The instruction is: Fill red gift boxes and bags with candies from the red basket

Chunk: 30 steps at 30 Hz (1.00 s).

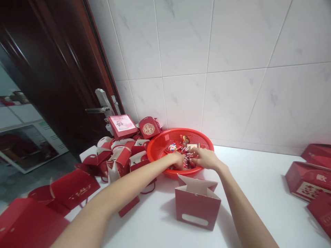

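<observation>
A red plastic basket (181,131) stands against the wall, with wrapped sweets (185,150) in its bottom. Both hands reach into it. My left hand (179,160) is down among the sweets, its fingertips hidden. From the right side comes my right hand (206,158), its thumb and forefinger apart over the sweets; nothing is plainly held in it. Just in front of the basket, between my forearms, an open red gift box (198,206) stands upright, its top flaps spread and a pale oblong window low on its front.
Many red gift boxes (119,155) crowd the left side of the white table (248,182), some open, some with cords. More red boxes (310,181) stand at the right edge. A tiled wall (232,100) rises behind. At left is a dark door (59,58) with a metal handle.
</observation>
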### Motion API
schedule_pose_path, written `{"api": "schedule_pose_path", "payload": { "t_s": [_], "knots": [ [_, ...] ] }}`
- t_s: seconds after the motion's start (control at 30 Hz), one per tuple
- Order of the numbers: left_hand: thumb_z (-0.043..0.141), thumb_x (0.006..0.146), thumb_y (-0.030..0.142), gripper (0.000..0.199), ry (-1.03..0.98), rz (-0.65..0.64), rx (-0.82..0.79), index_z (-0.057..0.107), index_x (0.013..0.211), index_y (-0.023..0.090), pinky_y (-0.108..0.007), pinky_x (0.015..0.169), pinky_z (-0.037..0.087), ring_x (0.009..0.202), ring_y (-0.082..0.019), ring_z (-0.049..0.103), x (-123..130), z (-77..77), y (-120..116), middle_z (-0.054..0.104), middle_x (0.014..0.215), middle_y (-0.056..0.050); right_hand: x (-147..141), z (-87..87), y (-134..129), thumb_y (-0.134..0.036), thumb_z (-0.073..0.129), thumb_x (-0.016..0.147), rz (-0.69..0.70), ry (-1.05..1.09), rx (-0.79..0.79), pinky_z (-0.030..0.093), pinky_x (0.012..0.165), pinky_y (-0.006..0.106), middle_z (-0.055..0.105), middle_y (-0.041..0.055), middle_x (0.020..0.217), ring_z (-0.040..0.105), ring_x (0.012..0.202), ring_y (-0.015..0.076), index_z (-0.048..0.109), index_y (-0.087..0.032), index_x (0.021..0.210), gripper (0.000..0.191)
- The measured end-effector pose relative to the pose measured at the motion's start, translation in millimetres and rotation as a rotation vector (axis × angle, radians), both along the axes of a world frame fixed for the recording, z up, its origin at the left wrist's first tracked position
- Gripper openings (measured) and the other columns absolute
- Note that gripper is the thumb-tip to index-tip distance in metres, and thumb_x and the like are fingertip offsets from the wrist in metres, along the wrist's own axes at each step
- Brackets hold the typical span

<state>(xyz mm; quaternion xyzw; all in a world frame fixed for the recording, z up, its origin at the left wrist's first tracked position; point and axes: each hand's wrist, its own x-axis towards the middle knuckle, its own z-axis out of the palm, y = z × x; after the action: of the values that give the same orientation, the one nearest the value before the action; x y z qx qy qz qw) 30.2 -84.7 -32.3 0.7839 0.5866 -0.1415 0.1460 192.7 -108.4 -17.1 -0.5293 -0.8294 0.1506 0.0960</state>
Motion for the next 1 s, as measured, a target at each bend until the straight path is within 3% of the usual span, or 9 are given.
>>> {"api": "schedule_pose_path", "payload": {
  "t_s": [0.23,0.37,0.47,0.63,0.73,0.8,0.83,0.93,1.0],
  "knots": [
    [0.069,0.064,0.01,0.062,-0.268,0.06,0.141,0.057,0.124,0.022,-0.028,0.073,0.055,0.094,-0.026,0.072,-15.5,6.1,6.1,0.073,0.11,-0.009,0.9,0.2,-0.8,-0.03,0.062,0.09,0.016,0.031,0.005,0.044,0.076,0.03,0.074,0.0043,0.114,0.068,0.104,0.0252,0.064,-0.028,0.122,0.032],
    [0.062,0.072,0.011,0.051,-0.45,0.16,0.251,0.055,0.122,0.02,-0.026,0.065,0.054,0.081,-0.021,0.071,-21.3,16.5,12.9,0.073,0.102,-0.006,2.0,2.5,-2.7,-0.026,0.062,0.089,0.0,0.077,-0.006,0.045,0.078,0.029,0.071,0.0052,0.121,0.067,0.103,0.024,0.054,-0.027,0.135,0.047],
    [0.064,0.074,0.012,0.053,-0.56,0.189,0.297,0.053,0.125,0.017,-0.023,0.076,0.055,0.097,-0.019,0.069,-23.4,19.8,15.9,0.07,0.115,-0.006,2.6,3.6,-3.5,-0.027,0.062,0.089,0.004,0.093,-0.005,0.045,0.079,0.03,0.069,0.0069,0.126,0.066,0.106,0.0244,0.051,-0.025,0.139,0.051],
    [0.066,0.07,0.01,0.073,-0.57,0.22,0.274,0.045,0.139,0.016,-0.03,0.081,0.054,0.104,-0.025,0.068,-23.6,16.5,11.5,0.067,0.124,-0.012,2.5,2.6,-2.2,-0.026,0.063,0.089,-0.002,0.054,-0.009,0.044,0.083,0.031,0.07,0.0061,0.124,0.065,0.112,0.0259,0.055,-0.025,0.135,0.048],
    [0.079,0.062,0.016,0.105,-0.352,0.214,0.244,0.028,0.154,0.022,-0.042,0.098,0.048,0.132,-0.038,0.05,-22.5,15.9,5.4,0.047,0.148,-0.021,2.2,2.0,-1.5,-0.027,0.064,0.088,0.001,0.043,0.0,0.044,0.081,0.031,0.071,0.0056,0.122,0.065,0.111,0.0267,0.059,-0.026,0.132,0.044],
    [0.085,0.058,0.024,0.112,-0.211,0.115,0.266,0.028,0.154,0.027,-0.051,0.108,0.039,0.144,-0.044,0.032,-19.9,16.4,2.0,0.031,0.159,-0.021,1.9,1.6,-0.9,-0.027,0.064,0.087,0.001,0.044,0.006,0.044,0.079,0.031,0.072,0.0053,0.12,0.066,0.108,0.0265,0.06,-0.026,0.13,0.043],
    [0.085,0.059,0.028,0.104,-0.192,0.019,0.275,0.036,0.15,0.029,-0.052,0.11,0.036,0.145,-0.043,0.031,-18.0,16.2,0.7,0.033,0.158,-0.019,1.7,1.3,-0.5,-0.027,0.064,0.087,-0.002,0.045,0.011,0.043,0.077,0.03,0.073,0.0051,0.116,0.067,0.105,0.0261,0.061,-0.026,0.128,0.041],
    [0.075,0.072,0.033,0.057,-0.228,-0.299,0.16,0.062,0.126,0.024,-0.043,0.104,0.044,0.125,-0.035,0.055,-10.2,12.4,-1.6,0.059,0.132,-0.013,1.2,0.2,0.8,-0.029,0.064,0.088,-0.014,0.003,-0.002,0.041,0.07,0.029,0.075,0.0052,0.101,0.068,0.095,0.0251,0.07,-0.024,0.108,0.021],
    [0.071,0.074,0.032,0.046,-0.17,-0.373,0.059,0.067,0.118,0.019,-0.042,0.096,0.049,0.113,-0.034,0.062,-4.8,7.5,-2.9,0.064,0.122,-0.015,0.9,-0.4,1.1,-0.029,0.064,0.088,-0.007,-0.017,-0.002,0.04,0.069,0.029,0.076,0.0055,0.099,0.068,0.093,0.0249,0.072,-0.023,0.098,0.014]
  ]
}}
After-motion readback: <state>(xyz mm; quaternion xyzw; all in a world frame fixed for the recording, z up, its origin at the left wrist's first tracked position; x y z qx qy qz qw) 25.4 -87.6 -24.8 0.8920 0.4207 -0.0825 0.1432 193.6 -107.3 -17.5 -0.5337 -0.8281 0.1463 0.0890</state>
